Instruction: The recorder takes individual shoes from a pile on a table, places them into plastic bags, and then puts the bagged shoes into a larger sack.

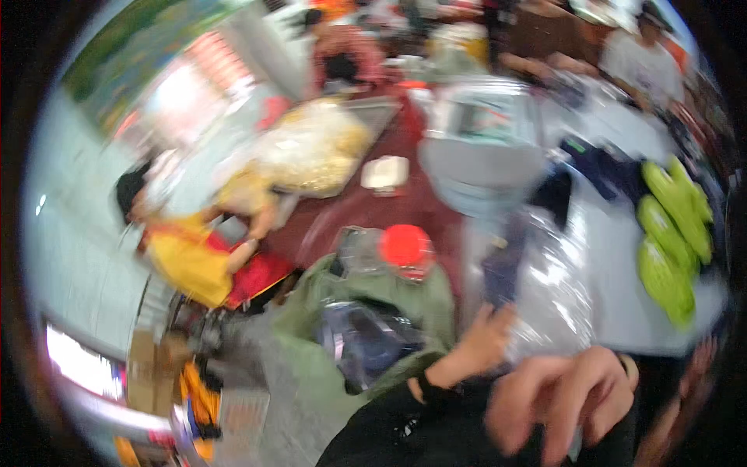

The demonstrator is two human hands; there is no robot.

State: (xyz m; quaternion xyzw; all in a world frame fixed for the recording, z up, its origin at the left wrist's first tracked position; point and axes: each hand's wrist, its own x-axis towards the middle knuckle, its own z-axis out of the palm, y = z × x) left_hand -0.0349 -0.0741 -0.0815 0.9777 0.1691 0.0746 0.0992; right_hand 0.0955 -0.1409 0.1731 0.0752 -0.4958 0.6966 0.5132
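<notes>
My left hand (pixel 482 342), in a black sleeve with a band at the wrist, is closed at the near left edge of a clear plastic bag (pixel 551 292). A dark blue folded item (pixel 506 268) lies in or under the bag; blur hides which. My right hand (pixel 562 397) is raised close to the camera, blurred, its bent fingers apart and nothing plain between them. Left of my left arm, a green sack (pixel 299 342) holds dark items in clear plastic (pixel 366 338). A jar with a red lid (pixel 405 247) stands at the sack's far side.
Lime green shoe-shaped items (pixel 669 233) lie on the light table (pixel 622 311) at right. A grey-white tub (pixel 482 175) stands beyond the bag. On the dark red table (pixel 334 229), a tray holds yellowish bagged goods (pixel 311 152). A person in yellow (pixel 191 257) sits left; others sit farther back.
</notes>
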